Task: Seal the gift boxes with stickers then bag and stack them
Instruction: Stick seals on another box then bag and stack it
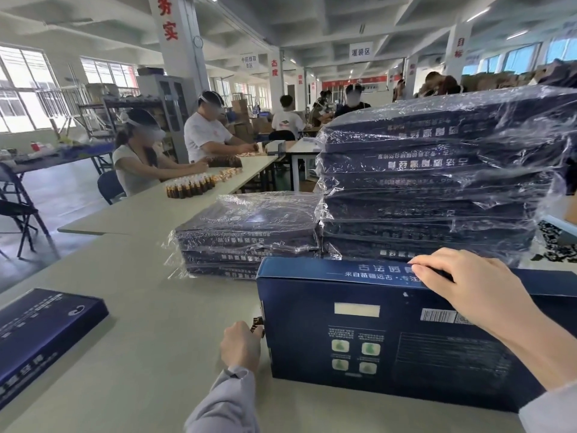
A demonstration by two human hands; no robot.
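A dark blue gift box (374, 335) stands on its long edge on the pale table (150, 323) in front of me, its printed back facing me. My right hand (468, 285) grips the box's top edge, fingers curled over it. At the box's left end my left hand (240, 343) pinches a small dark sticker (257, 323) against the end flap. Behind the box rise two stacks of bagged boxes: a tall one (437, 182) and a short one (249, 235), both wrapped in clear plastic.
Another unbagged blue box (40, 335) lies flat at the left table edge. Further back, people sit at the same long table with several brown bottles (190, 185). Folding chairs (18, 210) stand on the floor to the left.
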